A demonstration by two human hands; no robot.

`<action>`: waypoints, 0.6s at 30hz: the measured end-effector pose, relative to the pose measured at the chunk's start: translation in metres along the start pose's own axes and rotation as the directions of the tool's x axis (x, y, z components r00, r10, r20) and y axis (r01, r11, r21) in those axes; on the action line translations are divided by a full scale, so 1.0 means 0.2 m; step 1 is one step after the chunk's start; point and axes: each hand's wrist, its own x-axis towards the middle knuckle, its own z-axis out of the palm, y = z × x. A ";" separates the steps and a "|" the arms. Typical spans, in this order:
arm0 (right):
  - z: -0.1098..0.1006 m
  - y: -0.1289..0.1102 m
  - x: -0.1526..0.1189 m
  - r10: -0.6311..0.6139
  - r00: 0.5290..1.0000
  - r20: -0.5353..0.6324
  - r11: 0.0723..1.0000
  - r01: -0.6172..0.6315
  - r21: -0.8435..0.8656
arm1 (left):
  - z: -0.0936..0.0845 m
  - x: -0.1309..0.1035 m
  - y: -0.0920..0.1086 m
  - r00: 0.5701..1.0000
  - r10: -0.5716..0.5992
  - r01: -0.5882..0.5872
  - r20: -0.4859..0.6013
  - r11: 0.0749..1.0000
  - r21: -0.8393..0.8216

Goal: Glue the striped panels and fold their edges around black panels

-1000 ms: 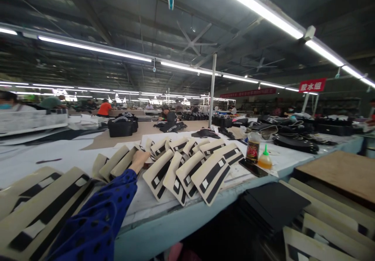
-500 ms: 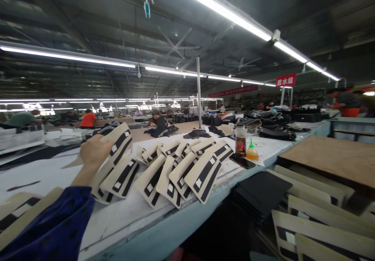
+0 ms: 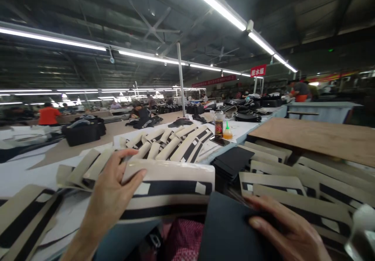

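Note:
My left hand [image 3: 108, 192] pinches the left end of a beige panel [image 3: 175, 171], which has black strips and small white patches on its face. Between the thumb and fingers of my right hand [image 3: 290, 227] is a dark flat sheet [image 3: 227, 226], tilted up in front of me. Its upper left corner overlaps the panel's right end; whether they touch I cannot tell. Beyond the held panel, similar beige panels [image 3: 187, 145] lean in overlapping rows on the white-covered table [image 3: 17, 175]. A stack of black sheets [image 3: 233, 160] lies to the right, past the table edge.
More striped panels [image 3: 310, 210] lie at right, below a brown board [image 3: 316, 136]. A labelled jar [image 3: 218, 126], a green-tipped glue bottle [image 3: 227, 131] and a phone [image 3: 219, 140] stand or lie near the table edge. Other people [image 3: 48, 114] work farther back.
My left hand has come back from the table with a beige panel, now held in front of me. My right hand has entered view holding a dark sheet. The view has turned right.

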 end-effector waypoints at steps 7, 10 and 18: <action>0.10 -0.42 -0.04 -0.249 0.968 0.033 0.956 0.241 0.169 | 0.22 -0.38 -0.06 0.965 -0.206 0.226 0.163 0.967 -0.115; 0.14 -0.45 -0.02 -0.223 0.975 0.016 0.958 0.216 0.191 | 0.24 -0.46 -0.08 0.974 -0.181 0.192 0.138 0.979 -0.071; 0.20 -0.46 0.05 -0.124 0.991 0.055 0.959 0.105 0.263 | 0.24 -0.59 -0.01 0.994 -0.105 0.104 0.010 0.959 -0.263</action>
